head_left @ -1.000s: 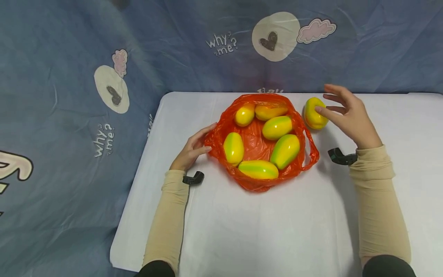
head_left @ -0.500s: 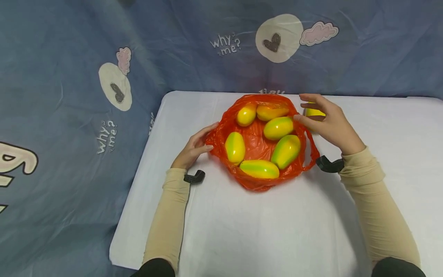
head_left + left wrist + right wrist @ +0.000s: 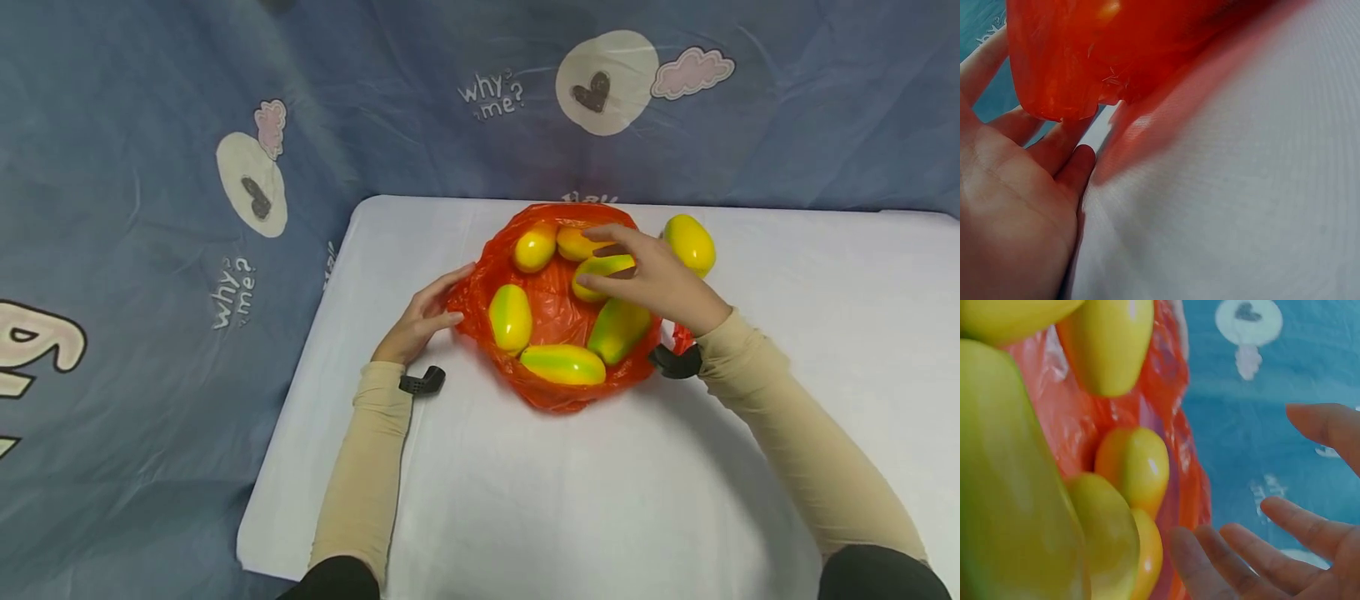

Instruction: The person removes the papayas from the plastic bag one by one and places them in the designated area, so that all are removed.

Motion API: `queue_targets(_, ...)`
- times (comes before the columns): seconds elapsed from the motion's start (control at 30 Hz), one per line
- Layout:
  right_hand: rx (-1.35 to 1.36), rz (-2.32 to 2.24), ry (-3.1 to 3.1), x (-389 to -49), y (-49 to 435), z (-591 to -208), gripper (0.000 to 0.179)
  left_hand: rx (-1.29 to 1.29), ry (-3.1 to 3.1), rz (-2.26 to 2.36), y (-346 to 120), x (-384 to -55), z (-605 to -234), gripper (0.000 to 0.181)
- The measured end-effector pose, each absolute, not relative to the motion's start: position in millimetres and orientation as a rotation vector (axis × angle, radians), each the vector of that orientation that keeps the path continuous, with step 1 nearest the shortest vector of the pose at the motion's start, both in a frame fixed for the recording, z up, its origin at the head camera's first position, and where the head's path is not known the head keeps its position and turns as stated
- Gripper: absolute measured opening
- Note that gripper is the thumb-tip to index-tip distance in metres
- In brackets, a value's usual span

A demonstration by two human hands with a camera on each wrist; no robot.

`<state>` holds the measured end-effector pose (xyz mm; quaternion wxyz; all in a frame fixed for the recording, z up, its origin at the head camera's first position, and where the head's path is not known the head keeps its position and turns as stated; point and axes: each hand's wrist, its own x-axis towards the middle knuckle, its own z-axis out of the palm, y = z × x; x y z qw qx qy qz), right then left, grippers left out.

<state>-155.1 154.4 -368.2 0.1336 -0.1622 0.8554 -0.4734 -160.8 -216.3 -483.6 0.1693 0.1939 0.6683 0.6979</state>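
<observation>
A red plastic bag (image 3: 553,308) lies spread open on the white table, with several glossy yellow-green mangoes inside, one of them a mango (image 3: 510,318) at its left. My left hand (image 3: 420,321) rests against the bag's left side; in the left wrist view its fingers reach behind the red film (image 3: 1085,62). Over the bag's right half hovers my right hand (image 3: 660,279), fingers apart and holding nothing, partly covering two mangoes. In the right wrist view, a large mango (image 3: 1016,481) fills the left side, away from the spread fingers. Another mango (image 3: 690,243) lies outside, right of the bag.
The white table (image 3: 570,500) extends in front of the bag and to the right. A blue printed cloth (image 3: 420,125) hangs behind the table and along its left side. The bag's handle (image 3: 681,337) is partly hidden under the right wrist.
My right hand has moved left from the mango outside to above the bag. That mango is uncovered again and lies at a different slant. The left hand stays at the bag's side.
</observation>
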Motion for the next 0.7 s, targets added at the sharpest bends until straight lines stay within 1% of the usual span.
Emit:
queue_targets(0.3,-0.584,-1.279,2.459,-160,136,-371,0.067,0.561,1.892,1.989,-217,-162,-484,0.068)
queue_targets(0.5,-0.667,-1.13,2.492,-162,123,-371,0.069,0.555,1.893,1.991,-217,-162,-483,0.068)
queue_targets(0.7,-0.708,-1.081,2.465,-163,110,-373,0.069,0.558,1.885,1.991,-217,-162,-483,0.068)
